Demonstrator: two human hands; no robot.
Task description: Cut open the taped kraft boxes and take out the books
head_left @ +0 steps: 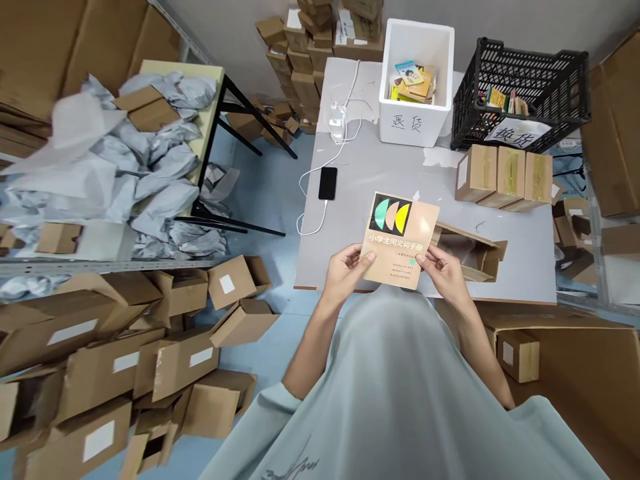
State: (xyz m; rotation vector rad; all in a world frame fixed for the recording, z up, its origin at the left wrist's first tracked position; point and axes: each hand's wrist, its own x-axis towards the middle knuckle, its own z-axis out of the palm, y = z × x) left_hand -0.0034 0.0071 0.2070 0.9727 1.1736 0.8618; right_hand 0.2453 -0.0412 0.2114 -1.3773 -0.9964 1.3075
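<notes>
A thin beige book (395, 247) with a black square and coloured half-circles on its cover is held above the table's near edge, front side up and slightly tilted. My left hand (347, 270) pinches its lower left edge, thumb on the cover. On the right edge my right hand (444, 270) grips it the same way; the fingers beneath are hidden. Just behind my right hand an opened cardboard box (473, 257) lies on the grey table (360, 160), with something pale inside.
A white foam box (416, 127) and a black crate (525, 80), both with books inside, stand at the table's back. Three closed cartons (504, 175) sit at right. A phone (328, 183) charges at left. Cardboard boxes (185, 360) crowd the floor.
</notes>
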